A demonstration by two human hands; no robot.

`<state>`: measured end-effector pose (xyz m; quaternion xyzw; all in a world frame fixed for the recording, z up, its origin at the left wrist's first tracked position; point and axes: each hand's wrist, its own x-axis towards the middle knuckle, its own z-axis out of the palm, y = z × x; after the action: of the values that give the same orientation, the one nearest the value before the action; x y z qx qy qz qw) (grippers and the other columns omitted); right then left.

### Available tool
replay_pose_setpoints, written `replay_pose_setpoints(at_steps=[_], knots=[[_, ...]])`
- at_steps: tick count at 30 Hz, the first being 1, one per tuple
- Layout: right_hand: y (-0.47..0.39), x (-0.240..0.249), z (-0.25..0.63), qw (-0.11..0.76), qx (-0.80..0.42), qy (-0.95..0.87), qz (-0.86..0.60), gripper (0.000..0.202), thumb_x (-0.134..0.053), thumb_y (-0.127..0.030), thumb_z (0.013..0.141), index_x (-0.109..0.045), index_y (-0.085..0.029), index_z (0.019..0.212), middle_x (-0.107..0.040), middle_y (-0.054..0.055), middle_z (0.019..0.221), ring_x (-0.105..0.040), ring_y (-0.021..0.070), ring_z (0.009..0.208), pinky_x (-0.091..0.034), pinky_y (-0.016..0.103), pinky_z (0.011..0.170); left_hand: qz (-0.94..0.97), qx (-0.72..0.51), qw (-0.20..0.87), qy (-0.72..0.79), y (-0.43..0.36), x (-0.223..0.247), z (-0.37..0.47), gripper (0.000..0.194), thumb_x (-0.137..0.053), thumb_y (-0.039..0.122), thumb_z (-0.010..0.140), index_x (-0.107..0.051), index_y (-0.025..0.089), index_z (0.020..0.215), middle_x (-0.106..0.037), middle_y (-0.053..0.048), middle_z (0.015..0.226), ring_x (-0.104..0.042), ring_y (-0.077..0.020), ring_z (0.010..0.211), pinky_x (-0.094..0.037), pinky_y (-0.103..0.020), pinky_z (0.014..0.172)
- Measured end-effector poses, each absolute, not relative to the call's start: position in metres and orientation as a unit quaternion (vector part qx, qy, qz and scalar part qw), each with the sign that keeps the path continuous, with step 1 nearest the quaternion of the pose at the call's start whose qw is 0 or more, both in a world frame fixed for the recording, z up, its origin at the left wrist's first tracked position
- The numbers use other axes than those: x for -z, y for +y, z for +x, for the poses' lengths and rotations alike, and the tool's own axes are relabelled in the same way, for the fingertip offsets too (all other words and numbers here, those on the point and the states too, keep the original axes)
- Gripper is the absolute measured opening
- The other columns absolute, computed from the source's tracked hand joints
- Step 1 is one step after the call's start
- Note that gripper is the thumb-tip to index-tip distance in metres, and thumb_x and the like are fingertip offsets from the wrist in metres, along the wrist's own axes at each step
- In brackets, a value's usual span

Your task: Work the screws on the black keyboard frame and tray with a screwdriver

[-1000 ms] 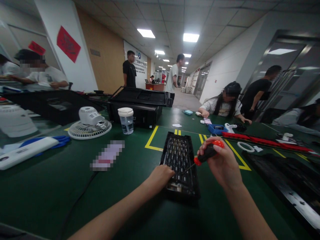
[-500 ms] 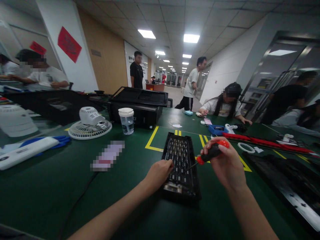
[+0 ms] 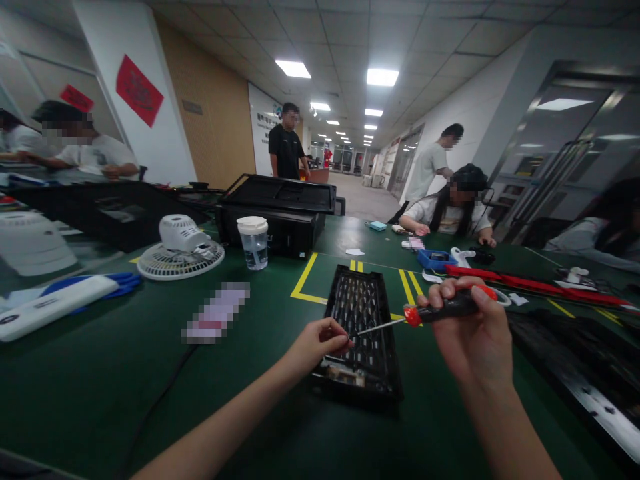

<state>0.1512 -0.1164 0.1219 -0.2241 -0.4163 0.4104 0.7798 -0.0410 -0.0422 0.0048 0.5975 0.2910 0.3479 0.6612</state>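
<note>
The green tabletop [image 3: 270,420], in a large room with ceiling lamps, carried many things. In the near middle lay a black tray [image 3: 393,363] with rows of dark, shiny cells. The screwdriver [image 3: 426,313] was slanted above it, its metal shaft pointing to the left.

The right hand [image 3: 475,340] held the dark handle, with its fingers wrapped around it. The left hand [image 3: 320,343] was over the left side of the tray, its fingers narrow and almost meeting at the screwdriver tip; I cannot tell whether they gripped some small piece there.

In my judgement, this work asked for a light pinch of the left fingers near the tip and a steady right wrist, because a slip could scratch a cell or prick a finger.

Beyond the tray, yellow tape [image 3: 304,274] marked the surface. Farther stood a lidded cup [image 3: 253,243], a white fan [image 3: 181,247] and a black case [image 3: 273,227]. Opposite, another person [image 3: 447,213] was sitting.
</note>
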Motion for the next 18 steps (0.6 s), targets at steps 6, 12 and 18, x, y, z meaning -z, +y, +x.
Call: replay_pose_setpoints(at_steps=[6,12,18], knots=[[-0.121,-0.125,0.15,0.791,-0.4,-0.408,-0.218,0.013,-0.048,-0.026,0.079,-0.052,-0.018,0.069,-0.042,-0.003,0.064,-0.042,0.0089,0.056,-0.04,0.026,0.059,0.455,-0.362,0.77,0.262,-0.05,-0.008,-0.037,0.029,-0.072,0.03,0.063,-0.052,0.013,0.077,-0.066,-0.006,0.077,-0.06,-0.0114,0.066,-0.047,-0.025,0.067],[-0.123,-0.128,0.148,0.799,-0.387,-0.412,-0.206,0.014,-0.045,-0.024,0.079,-0.05,-0.018,0.068,-0.04,-0.004,0.061,-0.039,0.0085,0.054,-0.038,0.025,0.056,0.383,-0.362,0.819,0.225,-0.053,-0.011,-0.038,0.025,-0.07,0.023,0.067,-0.05,0.013,0.078,-0.064,-0.004,0.074,-0.058,-0.0071,0.061,-0.045,-0.019,0.062],[-0.125,-0.129,0.147,0.792,-0.395,-0.421,-0.197,0.014,-0.042,-0.02,0.079,-0.048,-0.017,0.066,-0.04,-0.003,0.06,-0.038,0.0087,0.053,-0.037,0.025,0.056,0.36,-0.356,0.829,0.239,-0.054,-0.011,-0.038,0.024,-0.07,0.02,0.068,-0.05,0.013,0.081,-0.063,-0.004,0.075,-0.058,-0.0073,0.064,-0.047,-0.021,0.067]])
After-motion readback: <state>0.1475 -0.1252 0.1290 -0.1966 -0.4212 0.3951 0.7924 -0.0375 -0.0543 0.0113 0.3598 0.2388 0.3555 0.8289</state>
